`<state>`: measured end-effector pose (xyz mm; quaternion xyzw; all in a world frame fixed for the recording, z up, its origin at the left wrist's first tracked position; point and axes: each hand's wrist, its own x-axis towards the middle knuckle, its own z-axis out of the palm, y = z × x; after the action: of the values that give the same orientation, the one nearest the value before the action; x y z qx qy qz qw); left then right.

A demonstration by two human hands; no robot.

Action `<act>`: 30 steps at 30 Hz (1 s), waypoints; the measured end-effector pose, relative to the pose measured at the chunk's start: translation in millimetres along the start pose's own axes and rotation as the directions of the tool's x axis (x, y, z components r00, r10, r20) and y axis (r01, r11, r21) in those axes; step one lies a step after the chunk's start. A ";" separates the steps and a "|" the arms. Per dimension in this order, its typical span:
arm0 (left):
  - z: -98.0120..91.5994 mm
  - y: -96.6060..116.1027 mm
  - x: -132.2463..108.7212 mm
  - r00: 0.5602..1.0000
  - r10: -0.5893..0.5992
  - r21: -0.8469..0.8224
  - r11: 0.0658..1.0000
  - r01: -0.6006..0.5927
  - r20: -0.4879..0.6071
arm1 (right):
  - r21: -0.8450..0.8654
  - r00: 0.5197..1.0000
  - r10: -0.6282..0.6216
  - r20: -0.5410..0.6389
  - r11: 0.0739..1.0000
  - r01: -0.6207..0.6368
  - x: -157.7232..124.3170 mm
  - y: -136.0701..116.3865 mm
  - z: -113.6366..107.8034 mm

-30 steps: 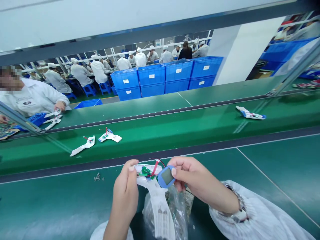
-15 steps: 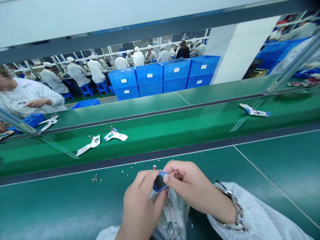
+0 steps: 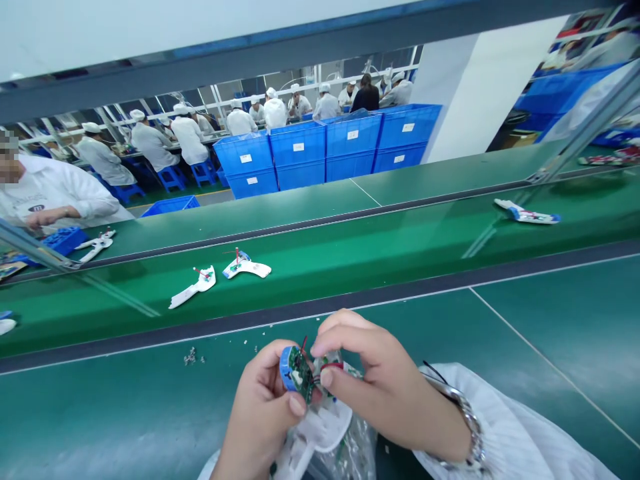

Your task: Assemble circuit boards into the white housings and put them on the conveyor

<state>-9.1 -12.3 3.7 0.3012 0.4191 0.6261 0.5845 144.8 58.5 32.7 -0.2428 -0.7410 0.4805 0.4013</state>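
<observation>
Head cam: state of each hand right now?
Left hand: closed, holding the blue-rimmed circuit board.
Right hand: closed, pinching at the red wires beside it; exact grip hidden.

**Operator's wear, head view**

Right arm: white smock sleeve (image 3: 515, 423), fine grey stripe, loosely gathered at cuff. Metal link bracelet (image 3: 473, 433) on right wrist; thin black cord (image 3: 435, 370) just beside it. Left sleeve (image 3: 213, 463): white, barely in frame. Left hand (image 3: 260, 413) and right hand (image 3: 385, 393) bare, ungloved.
</observation>
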 end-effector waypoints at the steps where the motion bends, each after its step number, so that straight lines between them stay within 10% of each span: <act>1: 0.6 0.4 -0.7 1.000 -0.005 -0.016 1.000 0.005 -0.001 | 0.018 1.000 0.026 -0.010 1.000 -0.026 -0.4 2.1 -0.5; 8: 6.4 4.1 -1.0 0.994 0.034 -0.126 0.991 -0.048 -0.104 | 0.364 0.950 0.051 0.309 0.916 -0.168 -1.4 22.9 -10.2; 18: 5.7 3.8 -1.6 0.991 0.000 -0.167 0.986 -0.023 -0.135 | 0.447 0.948 0.128 0.291 0.858 -0.253 2.1 23.9 6.9; 30: 9.9 0.4 -1.8 0.988 0.005 -0.144 0.989 -0.028 -0.155 | 0.147 0.926 -0.046 0.374 0.989 -0.010 0.4 8.3 -5.7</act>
<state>-0.5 -12.4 8.8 0.2118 0.4138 0.6814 0.5654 149.0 65.2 26.6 -0.1093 -0.7690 0.5675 0.2731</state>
